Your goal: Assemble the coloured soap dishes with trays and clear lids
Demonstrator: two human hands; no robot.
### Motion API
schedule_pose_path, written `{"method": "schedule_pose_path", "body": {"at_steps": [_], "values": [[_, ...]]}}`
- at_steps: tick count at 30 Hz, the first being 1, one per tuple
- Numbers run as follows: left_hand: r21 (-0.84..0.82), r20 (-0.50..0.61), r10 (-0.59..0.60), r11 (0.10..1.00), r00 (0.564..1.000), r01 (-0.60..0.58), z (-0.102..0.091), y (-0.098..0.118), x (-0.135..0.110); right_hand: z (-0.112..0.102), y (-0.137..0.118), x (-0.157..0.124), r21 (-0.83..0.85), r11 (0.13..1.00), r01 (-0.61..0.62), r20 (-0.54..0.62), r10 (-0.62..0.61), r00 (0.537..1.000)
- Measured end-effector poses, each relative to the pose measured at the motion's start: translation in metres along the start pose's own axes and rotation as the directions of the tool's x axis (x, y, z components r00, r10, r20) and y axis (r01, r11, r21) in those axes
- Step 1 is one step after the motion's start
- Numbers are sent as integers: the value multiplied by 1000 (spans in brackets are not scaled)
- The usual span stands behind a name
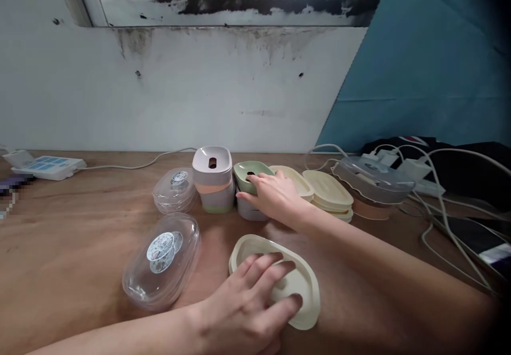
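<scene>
My right hand (277,192) reaches to a pale green, rounded-square bowl-like piece (244,171) with a hole in its base. Its fingers lie inside the rim and the thumb is outside. Under that piece is a grey-lilac container (251,215). In the foreground, my left hand (251,299) is spread over a cream oval tray (306,280), fingers curved and apart; whether they touch its inner surface is hard to tell. Just left of the green piece stands a stack of similar pieces (215,184) in lilac, orange and green, its top one with a hole.
Clear plastic lids (138,278) with round stickers lie at the left, with smaller round ones (170,190) behind. Cream oval trays (329,190) are stacked at the right, beside a clear-lidded container (375,174). White cables (443,206) cross the right side; a power strip (56,167) lies far left.
</scene>
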State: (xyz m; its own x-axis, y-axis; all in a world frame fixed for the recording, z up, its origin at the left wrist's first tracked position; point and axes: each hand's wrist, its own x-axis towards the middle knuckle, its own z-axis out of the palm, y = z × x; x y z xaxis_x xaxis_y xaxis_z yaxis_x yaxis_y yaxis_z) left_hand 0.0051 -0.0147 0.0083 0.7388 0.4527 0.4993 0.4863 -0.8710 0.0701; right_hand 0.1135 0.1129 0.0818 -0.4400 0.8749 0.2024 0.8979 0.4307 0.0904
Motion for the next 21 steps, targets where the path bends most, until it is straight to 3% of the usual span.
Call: {"method": "schedule_pose_path", "body": {"at_steps": [11, 13, 17, 19, 21], "values": [[-40, 42, -41, 998, 998, 42, -2, 2, 1, -4, 6, -14, -10, 999, 41, 19, -40, 999], [-33, 18, -54, 998, 998, 55, -3, 2, 1, -3, 10, -22, -5, 999, 34, -31, -35, 999], [-54, -196, -35, 998, 980, 25, -5, 1, 1, 7, 24, -66, 135, 986, 96, -250, -60, 966], [-78, -306, -34, 997, 951, 11, -7, 1, 1, 17, 32, -98, 285, 924, 256, -212, -199, 957], [-102, -388, -38, 995, 921, -2, -8, 2, 1, 30, 36, -128, 394, 845, 361, -77, -361, 929]]}}
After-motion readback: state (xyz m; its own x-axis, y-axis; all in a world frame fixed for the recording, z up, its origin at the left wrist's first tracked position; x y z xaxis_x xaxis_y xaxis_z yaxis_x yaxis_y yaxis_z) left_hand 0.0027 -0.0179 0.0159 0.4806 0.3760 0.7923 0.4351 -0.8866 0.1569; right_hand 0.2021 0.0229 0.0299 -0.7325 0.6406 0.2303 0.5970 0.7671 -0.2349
